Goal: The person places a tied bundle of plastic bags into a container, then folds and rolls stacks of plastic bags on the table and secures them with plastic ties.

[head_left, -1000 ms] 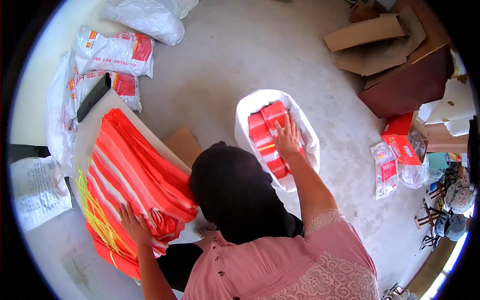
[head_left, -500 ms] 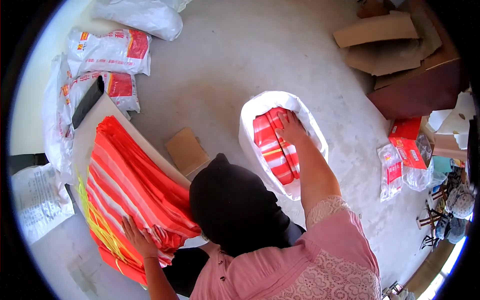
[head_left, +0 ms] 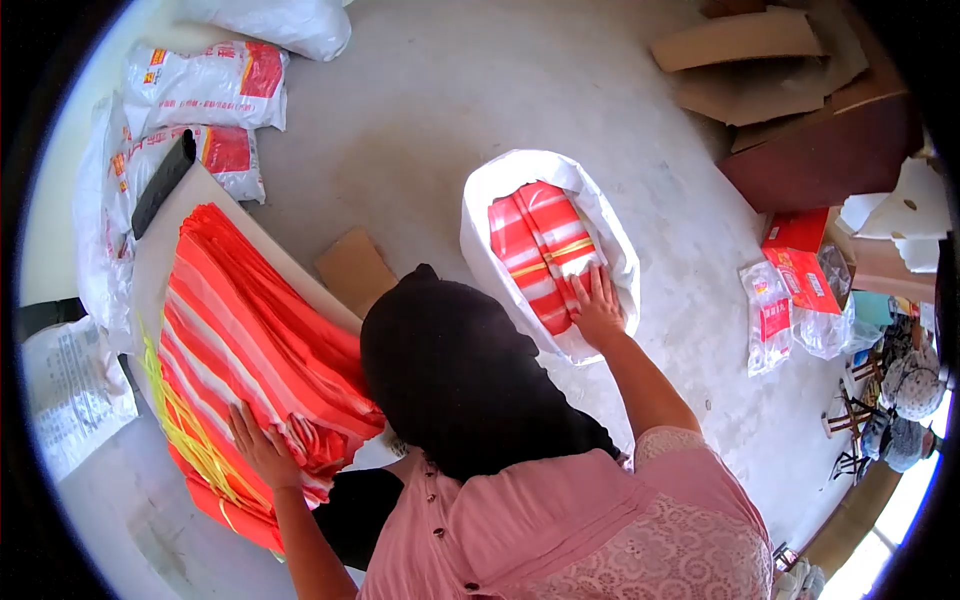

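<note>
Head view: In the white sack [head_left: 480,190], a right hand [head_left: 601,316], fingers spread, lies on striped bundles [head_left: 522,238], seemingly pressing them flat; across from the sack, a left hand [head_left: 264,456], also spread, apparently steadies a loose striped stack [head_left: 245,320].

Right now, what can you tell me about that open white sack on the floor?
The open white sack looks like soft plastic, its oval mouth facing up, its rim uneven. It sits on the grey floor, holding folded red-and-white striped bundles with yellow bands. The right hand rests on them, wrist over the rim.
</note>
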Demonstrator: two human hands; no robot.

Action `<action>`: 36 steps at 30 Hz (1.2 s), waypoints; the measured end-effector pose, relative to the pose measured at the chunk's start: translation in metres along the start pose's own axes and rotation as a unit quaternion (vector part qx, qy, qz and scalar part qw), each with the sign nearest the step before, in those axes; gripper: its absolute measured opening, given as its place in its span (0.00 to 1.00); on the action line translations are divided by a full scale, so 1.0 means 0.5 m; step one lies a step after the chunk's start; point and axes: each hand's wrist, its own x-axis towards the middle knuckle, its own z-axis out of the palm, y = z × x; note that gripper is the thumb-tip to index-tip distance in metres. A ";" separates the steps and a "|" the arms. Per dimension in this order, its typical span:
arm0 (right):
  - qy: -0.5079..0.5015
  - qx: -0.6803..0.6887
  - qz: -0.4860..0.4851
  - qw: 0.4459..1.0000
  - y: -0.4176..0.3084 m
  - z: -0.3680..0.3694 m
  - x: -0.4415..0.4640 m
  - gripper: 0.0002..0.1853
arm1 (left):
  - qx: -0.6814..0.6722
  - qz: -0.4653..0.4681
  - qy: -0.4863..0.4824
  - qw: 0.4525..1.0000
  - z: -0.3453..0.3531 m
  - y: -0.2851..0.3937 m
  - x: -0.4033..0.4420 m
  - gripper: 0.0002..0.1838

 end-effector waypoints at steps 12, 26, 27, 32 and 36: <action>-0.041 -0.047 0.003 0.998 -0.006 0.007 0.006 0.33 | -0.006 -0.027 -0.005 1.000 -0.009 0.007 0.003 0.34; 0.058 0.029 -0.046 0.997 0.037 0.022 0.031 0.15 | -0.050 -0.074 0.027 0.996 -0.031 0.022 -0.007 0.35; 0.072 0.067 -0.027 0.995 0.045 0.006 0.049 0.16 | -0.055 -0.078 0.029 0.995 -0.034 0.023 -0.009 0.35; 0.195 0.279 -0.033 0.940 -0.053 -0.159 0.126 0.20 | -0.071 -0.083 0.039 0.993 -0.039 0.019 -0.012 0.34; 0.223 0.329 -0.114 0.911 -0.248 -0.383 0.097 0.20 | -0.083 -0.082 0.067 0.991 -0.023 0.011 -0.014 0.34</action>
